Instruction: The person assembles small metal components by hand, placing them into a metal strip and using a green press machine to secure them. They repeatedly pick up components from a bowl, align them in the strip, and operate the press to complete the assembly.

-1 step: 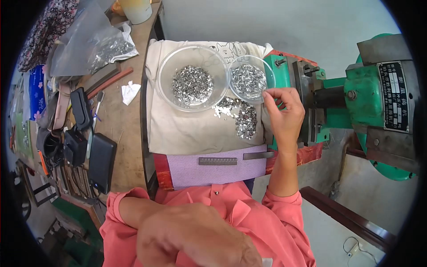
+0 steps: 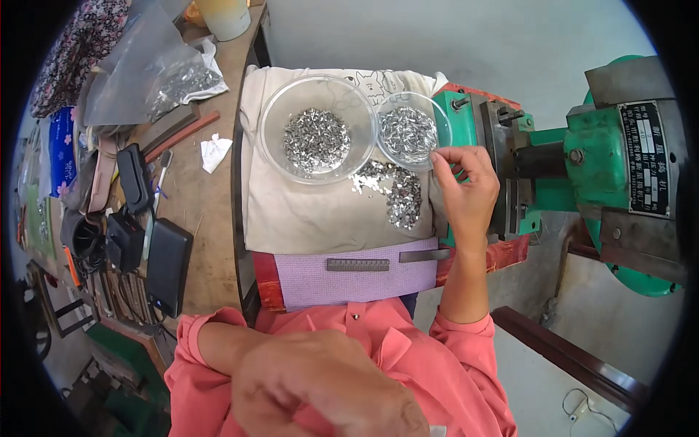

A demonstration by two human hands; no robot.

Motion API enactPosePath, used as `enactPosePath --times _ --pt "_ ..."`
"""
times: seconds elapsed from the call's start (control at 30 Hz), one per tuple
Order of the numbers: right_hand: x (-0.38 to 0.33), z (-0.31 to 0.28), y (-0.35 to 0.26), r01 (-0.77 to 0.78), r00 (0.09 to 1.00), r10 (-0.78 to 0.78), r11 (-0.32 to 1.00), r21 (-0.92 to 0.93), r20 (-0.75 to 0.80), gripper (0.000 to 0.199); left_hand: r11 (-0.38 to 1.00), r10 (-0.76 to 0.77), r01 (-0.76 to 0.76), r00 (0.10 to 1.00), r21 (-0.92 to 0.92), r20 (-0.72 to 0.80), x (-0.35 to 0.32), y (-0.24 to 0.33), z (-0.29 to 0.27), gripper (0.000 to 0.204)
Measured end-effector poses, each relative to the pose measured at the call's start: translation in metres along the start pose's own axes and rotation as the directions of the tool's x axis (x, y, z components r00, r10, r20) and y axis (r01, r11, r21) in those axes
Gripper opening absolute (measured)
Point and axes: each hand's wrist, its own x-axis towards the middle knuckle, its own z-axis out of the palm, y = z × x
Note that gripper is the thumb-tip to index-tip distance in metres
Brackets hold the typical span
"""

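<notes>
My right hand [image 2: 466, 191] is raised beside the small glass bowl [image 2: 439, 116], thumb and forefinger pinched on what looks like a tiny silver metal piece at the bowl's right rim. That bowl and the larger glass bowl [image 2: 271, 120] to its left both hold several small shiny metal pieces. A loose pile of the same pieces [image 2: 403, 197] lies on the cream cloth [image 2: 306, 218] just left of my right hand. My left hand [image 2: 320, 386] is close under the camera over my pink sleeve, blurred, its fingers curled; nothing shows in it.
A green press machine [image 2: 611, 167] stands right of my right hand. A purple mat [image 2: 349, 282] with a grey metal bar [image 2: 357, 264] lies at the near edge. On the wooden bench to the left: a plastic bag of metal parts [image 2: 167, 80], black devices [image 2: 167, 262], a white cup [image 2: 222, 14].
</notes>
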Motion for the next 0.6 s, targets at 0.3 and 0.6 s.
enactPosePath --times 0.3,0.6 --pt "0.014 0.002 0.01 -0.019 1.0 0.02 0.999 -0.042 0.017 0.014 0.978 -0.204 0.206 0.974 0.011 -0.095 0.0 -0.003 -0.001 0.062" --pt "0.013 -0.003 0.007 0.175 0.984 -0.17 0.967 -0.183 0.045 0.026 0.946 -0.229 0.261 0.958 0.194 -0.174 0.025 0.012 0.019 0.046"
